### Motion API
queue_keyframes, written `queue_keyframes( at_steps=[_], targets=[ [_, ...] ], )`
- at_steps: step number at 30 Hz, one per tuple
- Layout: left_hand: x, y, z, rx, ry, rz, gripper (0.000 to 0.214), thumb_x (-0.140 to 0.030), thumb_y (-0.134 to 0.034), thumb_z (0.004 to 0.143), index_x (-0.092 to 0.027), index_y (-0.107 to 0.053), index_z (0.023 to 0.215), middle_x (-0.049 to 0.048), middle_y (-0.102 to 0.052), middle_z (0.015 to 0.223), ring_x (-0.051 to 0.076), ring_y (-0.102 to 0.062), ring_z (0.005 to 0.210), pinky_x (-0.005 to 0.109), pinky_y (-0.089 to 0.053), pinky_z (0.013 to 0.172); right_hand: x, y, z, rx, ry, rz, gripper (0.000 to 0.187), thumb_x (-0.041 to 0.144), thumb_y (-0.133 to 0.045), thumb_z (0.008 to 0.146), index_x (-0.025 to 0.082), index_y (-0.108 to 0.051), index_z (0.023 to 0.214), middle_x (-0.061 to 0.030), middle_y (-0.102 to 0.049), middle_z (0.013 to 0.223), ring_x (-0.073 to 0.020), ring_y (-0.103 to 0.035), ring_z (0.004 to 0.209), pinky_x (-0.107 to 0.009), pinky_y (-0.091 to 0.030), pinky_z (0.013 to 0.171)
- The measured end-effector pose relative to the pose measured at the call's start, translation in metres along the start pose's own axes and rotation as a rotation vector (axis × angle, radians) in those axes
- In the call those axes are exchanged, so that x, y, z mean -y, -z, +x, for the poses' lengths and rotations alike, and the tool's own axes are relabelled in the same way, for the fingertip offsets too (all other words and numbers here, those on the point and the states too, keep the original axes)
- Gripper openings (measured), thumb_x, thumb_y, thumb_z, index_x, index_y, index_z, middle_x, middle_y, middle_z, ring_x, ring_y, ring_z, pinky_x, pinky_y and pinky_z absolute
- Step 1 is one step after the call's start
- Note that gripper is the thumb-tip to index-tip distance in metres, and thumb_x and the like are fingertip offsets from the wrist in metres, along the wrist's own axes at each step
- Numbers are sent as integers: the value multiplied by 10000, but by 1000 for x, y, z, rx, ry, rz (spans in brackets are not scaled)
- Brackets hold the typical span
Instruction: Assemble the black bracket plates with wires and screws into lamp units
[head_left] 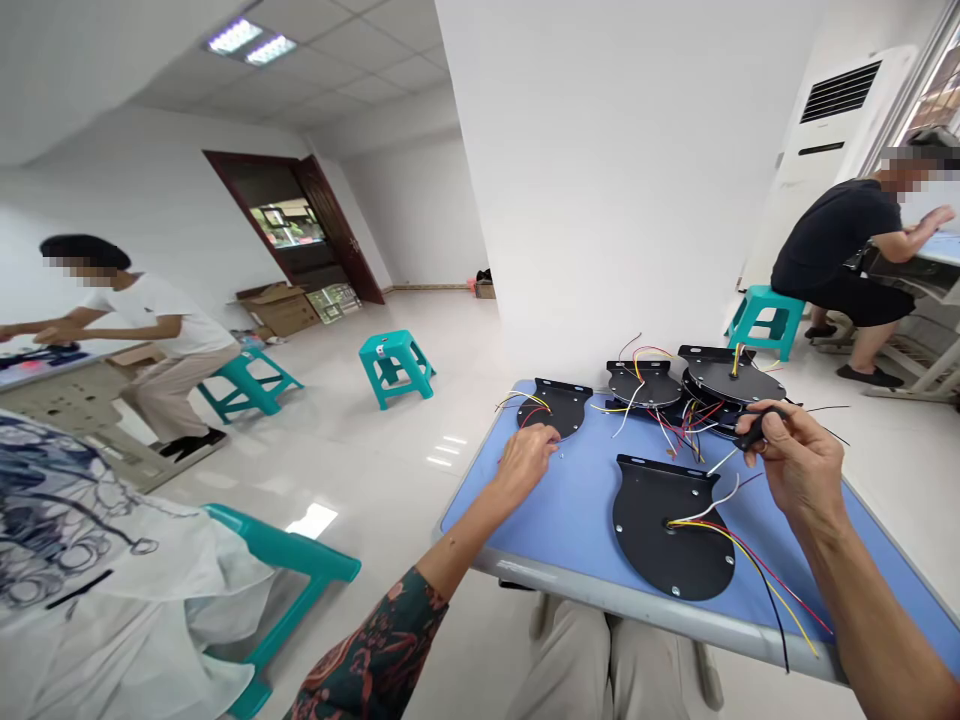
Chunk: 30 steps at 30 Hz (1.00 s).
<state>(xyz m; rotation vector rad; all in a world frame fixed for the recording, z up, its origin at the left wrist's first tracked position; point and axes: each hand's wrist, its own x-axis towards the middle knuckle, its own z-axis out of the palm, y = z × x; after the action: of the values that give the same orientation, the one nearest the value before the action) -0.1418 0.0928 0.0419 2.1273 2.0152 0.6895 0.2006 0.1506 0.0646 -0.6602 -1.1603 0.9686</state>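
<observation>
Head view: you sit at a blue table (499,525), with black plates and loose wires on it.
Right hand: your right hand (806,465) is closed around the dark handle of a screwdriver (752,432); its shaft points down to the near plate's flange, but I cannot tell if the tip touches.
Left hand: your left hand (526,458) is at the front edge of the left plate (564,407), fingers bent and close together; I cannot tell if they hold something.
Near plate: the near plate (649,525) lies flat before you, flange (664,466) on the far side, screws along its round edge.
Handling: this plate looks stiff and smooth, probably of moderate weight, and may slide on the table. It seems best to take it by the flange or the round rim.
Wires: the wires (706,523) leave its middle and hang over the table's edge; they look soft, and their joint may be fragile, so better not to lift by them.
Far side: more plates (731,375) are piled near the wall, their wires tangled.
</observation>
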Motion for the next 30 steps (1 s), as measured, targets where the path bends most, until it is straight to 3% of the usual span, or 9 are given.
queue_keyframes(
  at_steps=[3, 6, 12, 14, 16, 19, 21, 25, 30],
  targets=[
    [13, -9, -3, 65, -43, 91, 256, -148, -573, 946, -179, -716, 1157, 93, -723, 1085, 233, -679, 1034, 321, -513, 909, -1, -1, -2, 24, -16, 5, 266, 395, -825, 739, 199, -749, 901, -47, -699, 710, -141, -569, 556, -222, -448, 379],
    [10, -23, -1, 96, -77, 175, 259, -165, -540, 973, -184, -690, 1183, 96, -697, 1127, 228, -662, 1042, 312, -506, 900, -2, 2, -1, 21, -26, 12, 261, 396, -820, 750, 198, -750, 904, -45, -697, 713, -140, -580, 563, -216, -448, 380],
    [7, -33, 5, 81, -87, 212, 218, -99, -471, 945, -162, -674, 900, 104, -689, 981, 229, -639, 960, 319, -493, 853, -3, -2, -3, 54, -1, -14, 256, 410, -800, 785, 200, -727, 912, -33, -691, 706, -131, -577, 539, -215, -449, 376],
    [5, -32, 7, 53, -50, -13, 175, -98, -499, 901, -167, -640, 824, 79, -685, 881, 204, -641, 868, 307, -500, 805, -3, -6, -6, 70, 5, -32, 266, 422, -791, 800, 200, -711, 921, -33, -697, 714, -131, -580, 539, -218, -460, 381],
    [-5, -29, 11, 59, 34, -394, 94, -167, -555, 869, -174, -605, 789, 43, -668, 772, 174, -632, 737, 281, -505, 700, -3, -10, -10, 78, 1, -30, 282, 431, -788, 812, 194, -694, 933, -35, -708, 733, -133, -591, 547, -225, -478, 393],
    [-39, -25, 19, 129, 122, -982, 175, -308, -697, 793, -160, -605, 813, 28, -680, 734, 140, -624, 648, 244, -491, 609, -3, -14, -14, 91, -3, -10, 292, 434, -778, 834, 196, -662, 958, -36, -733, 794, -120, -588, 530, -242, -510, 425],
    [-67, -23, 23, 199, 117, -1210, 282, -346, -794, 717, -142, -628, 818, 44, -704, 751, 126, -627, 647, 236, -496, 624, -3, -15, -16, 88, 5, -1, 298, 443, -771, 845, 204, -644, 968, -38, -745, 818, -119, -594, 527, -250, -519, 440],
    [-105, -30, 25, 211, 83, -1455, 364, -372, -874, 666, -129, -680, 855, 32, -705, 740, 102, -617, 635, 220, -493, 629, -2, -15, -18, 54, 28, 55, 292, 446, -773, 852, 216, -636, 967, -37, -756, 853, -129, -643, 583, -258, -550, 499],
    [-108, -47, 23, 152, 95, -1496, 376, -417, -889, 673, -124, -733, 849, 40, -719, 758, 107, -637, 648, 230, -525, 655, -1, -17, -22, 58, 43, 56, 247, 417, -743, 891, 223, -634, 998, -35, -760, 916, -137, -680, 627, -302, -594, 602]
  ],
)
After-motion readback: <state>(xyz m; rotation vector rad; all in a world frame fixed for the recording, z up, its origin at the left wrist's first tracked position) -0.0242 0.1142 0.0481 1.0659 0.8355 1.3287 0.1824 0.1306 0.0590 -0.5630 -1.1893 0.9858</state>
